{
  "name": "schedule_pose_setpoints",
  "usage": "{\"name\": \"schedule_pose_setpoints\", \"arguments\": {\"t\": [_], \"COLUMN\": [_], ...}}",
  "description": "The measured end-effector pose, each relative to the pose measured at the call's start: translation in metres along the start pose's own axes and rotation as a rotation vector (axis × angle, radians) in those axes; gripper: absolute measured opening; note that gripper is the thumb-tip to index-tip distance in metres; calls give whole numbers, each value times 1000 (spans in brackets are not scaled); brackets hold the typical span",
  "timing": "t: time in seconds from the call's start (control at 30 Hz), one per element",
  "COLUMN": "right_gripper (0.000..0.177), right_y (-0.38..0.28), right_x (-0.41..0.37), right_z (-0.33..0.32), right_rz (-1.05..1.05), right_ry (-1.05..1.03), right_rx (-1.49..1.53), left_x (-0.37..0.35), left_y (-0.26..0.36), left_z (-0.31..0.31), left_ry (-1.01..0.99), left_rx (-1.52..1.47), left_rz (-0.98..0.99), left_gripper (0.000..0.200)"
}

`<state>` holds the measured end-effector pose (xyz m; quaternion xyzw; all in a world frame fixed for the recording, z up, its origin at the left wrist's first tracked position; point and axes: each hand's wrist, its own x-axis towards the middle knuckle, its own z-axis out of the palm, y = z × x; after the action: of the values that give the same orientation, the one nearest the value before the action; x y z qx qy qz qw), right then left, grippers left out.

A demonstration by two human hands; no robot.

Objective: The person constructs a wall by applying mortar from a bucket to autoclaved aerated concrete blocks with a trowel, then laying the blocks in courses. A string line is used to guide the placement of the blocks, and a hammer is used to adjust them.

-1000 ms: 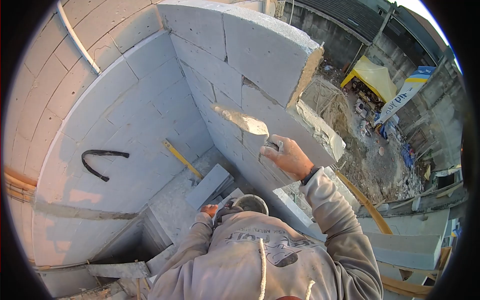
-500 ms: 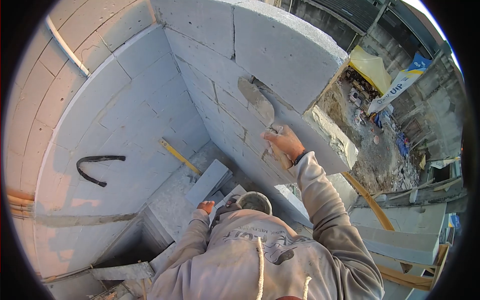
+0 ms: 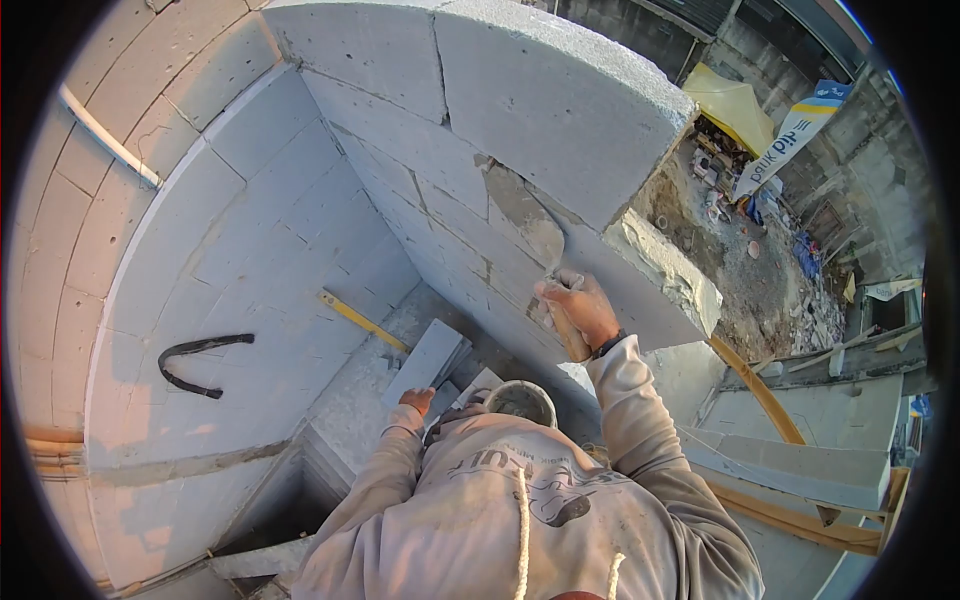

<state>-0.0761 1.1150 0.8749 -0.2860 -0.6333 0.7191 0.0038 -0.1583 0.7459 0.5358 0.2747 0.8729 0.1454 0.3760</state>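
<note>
My right hand (image 3: 588, 308) is closed around the wooden handle of a trowel (image 3: 538, 235). The blade lies against the face of the grey block wall (image 3: 450, 220), just beneath the joint under a large upper block (image 3: 560, 110). Wet-looking mortar (image 3: 508, 190) is smeared beside the blade tip. Low at my left side, my left hand (image 3: 417, 401) hangs near stacked blocks (image 3: 428, 360), its fingers loosely apart and nothing seen in them. A round bucket (image 3: 522, 402) stands below my chest, partly hidden by my sweatshirt.
A yellow level (image 3: 362, 318) leans in the corner by the stacked blocks. A bent black hose-like strip (image 3: 190, 365) shows against the left wall. Beyond the wall's broken right end (image 3: 665, 270) lies a rubble-strewn yard (image 3: 755, 300) with a banner (image 3: 795, 140). A bamboo pole (image 3: 757, 390) slants at right.
The trowel and my right hand have shifted slightly right and down along the wall, and the blade lies flatter over the mortar. My view has tilted a little; my left hand stays low.
</note>
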Motion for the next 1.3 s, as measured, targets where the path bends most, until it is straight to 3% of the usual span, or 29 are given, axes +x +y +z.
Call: {"name": "schedule_pose_setpoints", "arguments": {"t": [0.17,0.33,0.43,0.53,0.87,0.93,1.0,1.3], "right_gripper": [21,26,29,28,28,27,28,31], "right_y": [30,70,55,23,-11,-6,-11,3], "right_x": [-29,-62,-64,-47,-26,-33,-40,-70], "right_z": [6,7,15,34,43,50,58,68], "right_rz": [45,50,-4,-99,-62,-48,-41,-24], "right_ry": [124,199,167,111,117,137,151,213], "right_rx": [36,-125,-314,-359,-165,-8,16,155], "left_x": [16,2,24,26,45,32,16,39], "left_y": [-19,-26,-59,-40,23,33,36,-25], "left_z": [10,4,27,11,-24,-34,-43,-22], "left_ry": [53,-37,-95,-88,-6,-48,-55,-163], "left_rx": [65,137,151,234,129,55,38,7], "left_rz": [45,-33,-22,93,192,35,14,-74], "left_gripper": [40,39,38,38,39,40,41,48]}}
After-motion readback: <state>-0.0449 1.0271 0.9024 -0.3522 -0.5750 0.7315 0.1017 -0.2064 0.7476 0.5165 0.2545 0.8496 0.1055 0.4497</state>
